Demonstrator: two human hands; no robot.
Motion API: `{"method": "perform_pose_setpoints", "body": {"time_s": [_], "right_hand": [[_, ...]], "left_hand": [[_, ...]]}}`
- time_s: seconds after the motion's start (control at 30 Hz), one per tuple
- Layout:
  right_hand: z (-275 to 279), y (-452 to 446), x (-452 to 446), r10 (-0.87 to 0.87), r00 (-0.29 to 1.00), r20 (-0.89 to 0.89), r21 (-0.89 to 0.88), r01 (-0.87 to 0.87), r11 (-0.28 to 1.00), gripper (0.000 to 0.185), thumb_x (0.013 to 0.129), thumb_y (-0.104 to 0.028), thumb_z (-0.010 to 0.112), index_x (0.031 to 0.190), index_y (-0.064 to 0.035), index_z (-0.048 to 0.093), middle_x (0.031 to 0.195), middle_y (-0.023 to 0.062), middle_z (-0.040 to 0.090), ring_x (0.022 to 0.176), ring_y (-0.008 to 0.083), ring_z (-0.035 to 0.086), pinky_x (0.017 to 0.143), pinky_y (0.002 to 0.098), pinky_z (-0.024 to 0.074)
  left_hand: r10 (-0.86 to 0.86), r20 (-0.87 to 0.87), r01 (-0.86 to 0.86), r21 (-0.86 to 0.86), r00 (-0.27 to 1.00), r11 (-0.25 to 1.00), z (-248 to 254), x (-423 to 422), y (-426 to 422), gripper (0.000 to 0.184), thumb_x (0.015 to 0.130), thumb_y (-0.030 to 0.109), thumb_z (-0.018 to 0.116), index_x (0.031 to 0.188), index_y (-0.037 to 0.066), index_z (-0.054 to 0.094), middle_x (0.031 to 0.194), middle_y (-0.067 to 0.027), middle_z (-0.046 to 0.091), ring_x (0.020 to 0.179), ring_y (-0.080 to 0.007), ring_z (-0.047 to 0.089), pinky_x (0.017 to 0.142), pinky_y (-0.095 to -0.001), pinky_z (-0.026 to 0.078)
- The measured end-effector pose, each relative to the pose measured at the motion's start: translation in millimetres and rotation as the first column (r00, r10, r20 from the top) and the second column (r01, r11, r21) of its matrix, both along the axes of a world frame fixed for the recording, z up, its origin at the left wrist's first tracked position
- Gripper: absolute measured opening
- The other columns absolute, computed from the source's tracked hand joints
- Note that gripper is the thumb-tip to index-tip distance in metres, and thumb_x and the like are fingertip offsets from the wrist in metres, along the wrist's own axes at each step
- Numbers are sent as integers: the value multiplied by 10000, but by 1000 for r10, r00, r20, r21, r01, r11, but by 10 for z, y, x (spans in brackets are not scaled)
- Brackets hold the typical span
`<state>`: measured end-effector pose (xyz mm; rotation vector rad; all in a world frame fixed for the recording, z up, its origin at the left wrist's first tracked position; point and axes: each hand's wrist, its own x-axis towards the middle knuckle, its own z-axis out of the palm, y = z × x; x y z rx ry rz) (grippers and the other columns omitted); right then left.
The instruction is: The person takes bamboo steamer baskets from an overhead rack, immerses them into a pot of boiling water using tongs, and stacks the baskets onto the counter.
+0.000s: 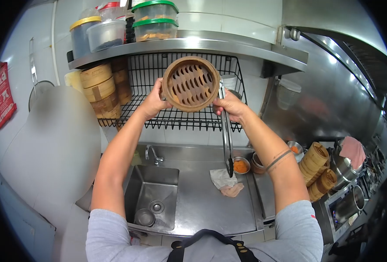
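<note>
Straps (176, 254) cross my chest. Up before the rack (150, 70), my left hand (155, 102) curls round the steamer (191, 83); my right (230, 106) closes on tongs (230, 167) at its other side. Holding it up seems the step; moving it calls for even grip, tongs clear.

A steel counter (202, 205) is stretching around a sink (152, 185), where a round metal bowl (144, 217) is sitting. A whitish cloth (222, 178) and a pinkish cloth (233, 190) are lying touching each other, and a bowl of orange food (240, 165) is standing near them. Above, a steel shelf (228, 46) is carrying lidded plastic tubs (155, 31), and a black wire rack (152, 117) is holding stacked bamboo steamers (99, 89).
</note>
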<state>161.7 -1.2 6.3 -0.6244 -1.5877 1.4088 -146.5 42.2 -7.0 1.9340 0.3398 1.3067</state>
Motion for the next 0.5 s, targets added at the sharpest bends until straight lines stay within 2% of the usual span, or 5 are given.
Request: {"method": "perform_pose_setpoints", "body": {"time_s": [0.07, 0.17, 0.27, 0.33, 0.5], "right_hand": [[43, -226, -25, -47, 998, 47, 87, 42, 995, 883, 813, -133, 794, 1525, -171, 274, 1139, 46, 632, 699, 65, 614, 492, 185, 462], [160, -721, 12, -112, 988, 110, 256, 81, 963, 905, 793, -132, 801, 1530, -165, 275, 1338, 90, 561, 1013, 111, 631, 512, 196, 462], [111, -1137, 179, -63, 993, -97, 309, 90, 947, 1002, 710, -220, 892, 1506, -135, 289, 1329, 135, 545, 963, 157, 627, 526, 236, 512], [115, -1498, 335, -109, 985, -134, 281, 143, 949, 960, 687, -252, 915, 1452, -94, 356, 1144, 87, 601, 897, 159, 617, 513, 258, 506], [-205, -2380, 911, -260, 952, -162, 163, 286, 944, 867, 753, -239, 873, 1443, -74, 374, 1067, 75, 605, 748, 120, 582, 492, 249, 479]], "left_hand": [[74, 14, -75, 44, 997, 996, 65, 45, -267, 894, 683, 184, 899, 1382, 112, 348, 1325, -73, 501, 1286, -209, 470, 1095, -373, 385], [425, -176, -374, 263, 888, 890, 16, -115, -367, 882, 694, 200, 867, 1422, 30, 399, 1381, -111, 492, 1263, -234, 495, 1079, -370, 401], [296, -78, -303, -111, 952, 946, -267, -209, -341, 848, 742, 199, 842, 1435, 18, 387, 1403, -116, 492, 1255, -237, 514, 1070, -382, 420], [210, 61, -196, -177, 976, 964, -349, 35, -478, 828, 754, 189, 832, 1432, 14, 390, 1400, -116, 497, 1252, -239, 518, 1068, -387, 425], [-17, 203, 75, -281, 979, 957, -742, 936, -1113, 776, 785, 163, 806, 1425, 2, 397, 1392, -115, 507, 1244, -244, 531, 1064, -400, 437]]}}
